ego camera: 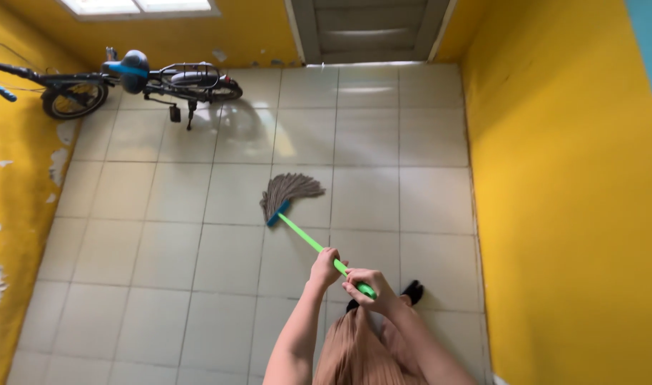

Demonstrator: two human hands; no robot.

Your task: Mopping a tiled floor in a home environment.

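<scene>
My left hand (325,265) and right hand (364,286) clench the green mop (292,194) handle; its head rests mid-floor on pale tiles (155,257), between yellow walls (561,185), bicycle (130,80) beyond.

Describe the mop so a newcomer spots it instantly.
Start from the grey door at the far end of the pale tiled floor. Mid-floor lies the grey string mop head; its bright green handle runs back to both hands, left hand and right hand.
</scene>
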